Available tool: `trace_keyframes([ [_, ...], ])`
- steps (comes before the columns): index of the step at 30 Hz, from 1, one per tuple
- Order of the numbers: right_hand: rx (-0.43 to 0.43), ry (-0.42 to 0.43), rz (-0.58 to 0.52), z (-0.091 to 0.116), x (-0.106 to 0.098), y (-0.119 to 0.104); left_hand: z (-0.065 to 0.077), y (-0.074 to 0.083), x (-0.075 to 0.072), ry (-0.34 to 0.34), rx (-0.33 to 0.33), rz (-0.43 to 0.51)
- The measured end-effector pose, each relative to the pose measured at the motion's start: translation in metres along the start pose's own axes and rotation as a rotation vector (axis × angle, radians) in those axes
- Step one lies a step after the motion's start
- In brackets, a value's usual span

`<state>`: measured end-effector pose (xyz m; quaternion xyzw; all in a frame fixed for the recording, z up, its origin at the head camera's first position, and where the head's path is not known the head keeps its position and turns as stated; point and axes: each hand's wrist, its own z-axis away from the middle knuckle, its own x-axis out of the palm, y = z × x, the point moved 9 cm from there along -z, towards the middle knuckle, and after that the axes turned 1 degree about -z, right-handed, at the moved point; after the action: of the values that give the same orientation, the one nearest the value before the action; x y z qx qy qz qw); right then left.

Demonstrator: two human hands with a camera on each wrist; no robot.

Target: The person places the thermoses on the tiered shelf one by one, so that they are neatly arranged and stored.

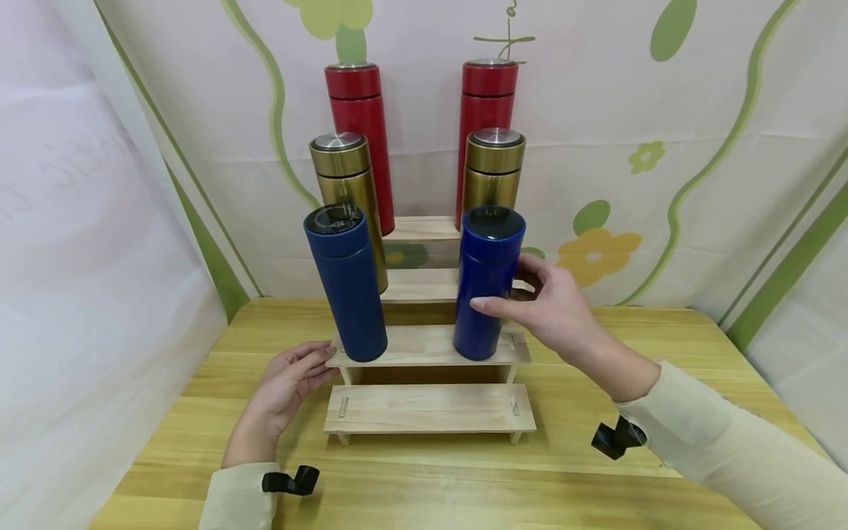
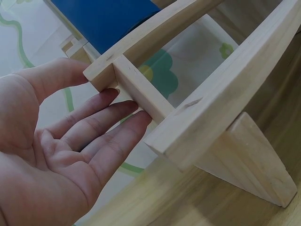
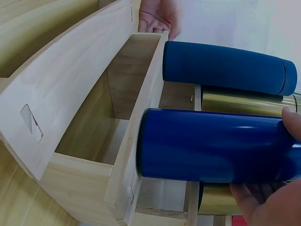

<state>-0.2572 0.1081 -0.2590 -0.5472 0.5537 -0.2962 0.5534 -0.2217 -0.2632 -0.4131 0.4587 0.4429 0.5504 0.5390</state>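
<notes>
A stepped wooden rack (image 1: 430,408) bears thermos bottles in pairs. My right hand (image 1: 553,302) holds a glossy blue thermos bottle (image 1: 486,294) at the right of the second step from the front, thumb across its front and fingers behind it. The bottle stands upright, its base right at the board in the right wrist view. My left hand (image 1: 291,383) holds the left end of that same step; in the left wrist view the thumb (image 2: 61,75) lies on the board's corner and the fingertips are under it. A matte blue thermos bottle (image 1: 351,287) stands at that step's left.
Two gold thermos bottles (image 1: 341,165) stand one step higher, and two red ones (image 1: 358,103) on the top step behind them. The lowest step, nearest me, bears no bottle. A wood-grain table (image 1: 430,486) carries the rack; patterned cloth (image 1: 662,243) hangs behind it.
</notes>
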Motion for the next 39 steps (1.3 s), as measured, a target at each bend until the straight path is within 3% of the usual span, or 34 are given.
trace_keyframes([
  [13,0.057,0.059,0.073,0.0015,-0.0065,0.0008,0.0012,0.0002,0.0012,-0.004,-0.003,0.012],
  [24,0.096,0.061,0.1,0.0011,-0.0076,0.0008,0.0006,0.0011,-0.001,-0.014,0.0,0.013],
  [39,0.069,0.059,0.1,0.0059,-0.0103,0.0073,-0.0003,0.0004,0.0012,-0.056,-0.028,0.025],
])
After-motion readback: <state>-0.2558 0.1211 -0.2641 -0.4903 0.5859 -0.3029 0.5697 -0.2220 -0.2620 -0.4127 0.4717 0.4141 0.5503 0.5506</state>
